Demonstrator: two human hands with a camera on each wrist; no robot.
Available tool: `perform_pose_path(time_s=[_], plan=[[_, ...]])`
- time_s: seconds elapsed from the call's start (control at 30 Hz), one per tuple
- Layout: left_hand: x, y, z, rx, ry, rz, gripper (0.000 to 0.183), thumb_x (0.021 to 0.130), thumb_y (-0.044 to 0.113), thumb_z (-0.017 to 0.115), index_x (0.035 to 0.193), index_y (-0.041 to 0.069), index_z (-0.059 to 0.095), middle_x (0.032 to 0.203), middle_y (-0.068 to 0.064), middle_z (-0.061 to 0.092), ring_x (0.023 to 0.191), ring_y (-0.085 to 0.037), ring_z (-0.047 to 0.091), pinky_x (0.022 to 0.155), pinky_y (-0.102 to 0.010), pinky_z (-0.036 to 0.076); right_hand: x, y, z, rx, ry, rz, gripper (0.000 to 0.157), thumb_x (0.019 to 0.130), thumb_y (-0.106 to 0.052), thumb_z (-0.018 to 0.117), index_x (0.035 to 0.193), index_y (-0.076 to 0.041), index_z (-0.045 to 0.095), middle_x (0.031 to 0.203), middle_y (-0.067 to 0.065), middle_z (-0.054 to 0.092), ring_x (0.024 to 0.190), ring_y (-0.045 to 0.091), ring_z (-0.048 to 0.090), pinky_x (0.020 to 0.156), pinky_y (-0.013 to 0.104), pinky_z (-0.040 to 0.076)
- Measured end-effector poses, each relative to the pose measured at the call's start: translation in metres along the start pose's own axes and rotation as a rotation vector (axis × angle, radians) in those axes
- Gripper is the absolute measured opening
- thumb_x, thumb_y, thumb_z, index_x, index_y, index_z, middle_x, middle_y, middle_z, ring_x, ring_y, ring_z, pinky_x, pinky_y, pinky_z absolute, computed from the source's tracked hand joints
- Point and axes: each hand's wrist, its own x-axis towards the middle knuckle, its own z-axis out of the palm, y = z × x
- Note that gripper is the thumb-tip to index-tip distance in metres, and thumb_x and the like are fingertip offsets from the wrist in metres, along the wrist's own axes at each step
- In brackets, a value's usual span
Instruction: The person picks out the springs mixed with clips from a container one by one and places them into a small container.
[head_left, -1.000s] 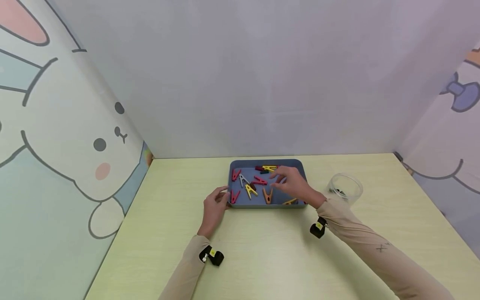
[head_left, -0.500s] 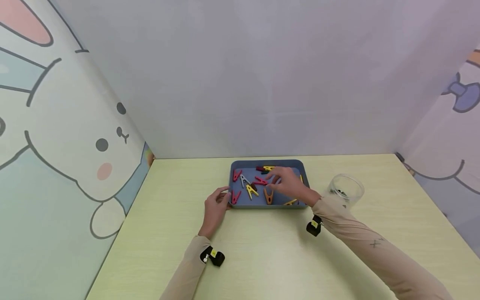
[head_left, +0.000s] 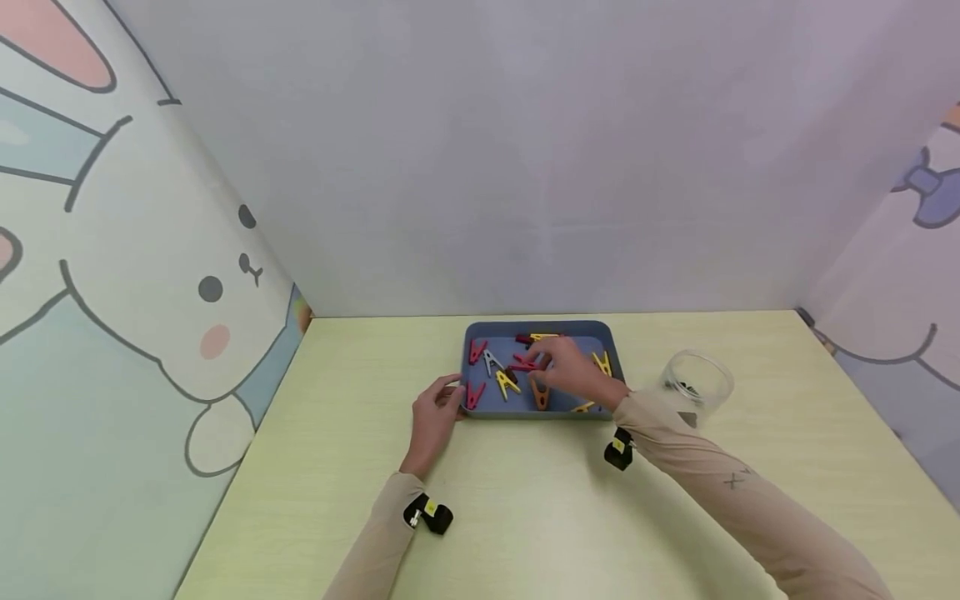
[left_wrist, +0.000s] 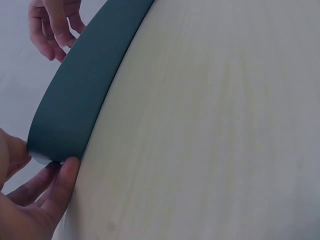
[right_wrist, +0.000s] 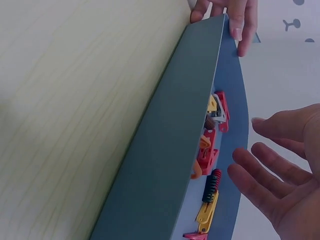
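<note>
A blue-grey tray (head_left: 536, 415) lies on the table with several spring clips in it. My left hand (head_left: 435, 421) holds its left end, fingers and thumb on either side of the wall (left_wrist: 75, 115). Over the tray's middle hovers my right hand (head_left: 572, 369), fingers loosely bent and apart, holding nothing in the right wrist view. Under its fingertips are an orange clip (head_left: 540, 394) and a red clip (head_left: 523, 364). Left of these lie a yellow clip (head_left: 506, 384), a grey clip (head_left: 491, 362) and two more red ones. Another yellow clip (head_left: 602, 362) leans at the right wall.
Right of the tray stands a clear round container (head_left: 708, 387) with small dark pieces inside. The pale wooden table (head_left: 540, 500) meets a plain wall (head_left: 525, 167) behind, and cartoon-printed walls rise on both sides.
My right hand has shifted slightly left and lower over the tray, uncovering the yellow clip at the right wall. My left hand keeps its place on the tray's end.
</note>
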Motion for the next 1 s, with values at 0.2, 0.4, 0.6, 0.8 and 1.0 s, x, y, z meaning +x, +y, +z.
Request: perform_pose_path(time_s=[0.2,0.4,0.6,0.8,1.0], plan=[[0.005,-0.021,0.002,0.023,0.044,0.002,0.029,0.095,0.013,0.059,0.121,0.002,0.061,0.101,-0.020,0.066,0.082,-0.030,0.067,0.061,-0.032,0.059,0.008,0.000,0.004,-0.039,-0.045,0.005,0.018,0.085,-0.004,0.069,0.102,-0.001,0.069,0.102,0.013,0.065,0.078,0.018,0.062,0.061,0.028,0.054],[-0.004,0.011,-0.001,-0.006,-0.004,-0.012,0.030,0.095,0.006,0.056,0.123,-0.006,0.057,0.106,-0.031,0.061,0.089,-0.045,0.063,0.070,-0.050,0.057,0.014,0.002,0.007,-0.050,-0.071,0.022,0.020,0.086,-0.004,0.068,0.105,-0.001,0.069,0.106,0.011,0.064,0.079,0.016,0.061,0.063,0.028,0.054],[-0.004,0.009,0.000,-0.019,-0.008,-0.017,0.030,0.095,0.006,0.056,0.122,-0.006,0.058,0.106,-0.031,0.062,0.088,-0.044,0.063,0.070,-0.049,0.057,0.017,0.002,0.008,-0.056,-0.091,0.022,0.024,0.085,-0.003,0.069,0.109,0.000,0.068,0.108,0.012,0.063,0.080,0.016,0.061,0.067,0.029,0.055],[-0.003,0.009,0.001,-0.032,-0.009,-0.013,0.030,0.094,0.004,0.056,0.122,-0.008,0.058,0.106,-0.032,0.061,0.089,-0.046,0.063,0.070,-0.049,0.057,0.023,0.004,0.007,-0.063,-0.099,-0.005,0.021,0.084,-0.001,0.069,0.105,0.001,0.069,0.103,0.013,0.064,0.081,0.018,0.061,0.068,0.031,0.055],[-0.002,0.009,0.001,-0.030,-0.006,-0.015,0.030,0.094,0.004,0.057,0.121,-0.008,0.058,0.106,-0.032,0.061,0.089,-0.046,0.062,0.069,-0.050,0.057,0.028,0.006,0.009,-0.108,-0.113,-0.013,0.019,0.084,-0.001,0.069,0.103,-0.001,0.070,0.101,0.012,0.066,0.083,0.021,0.061,0.070,0.034,0.054]])
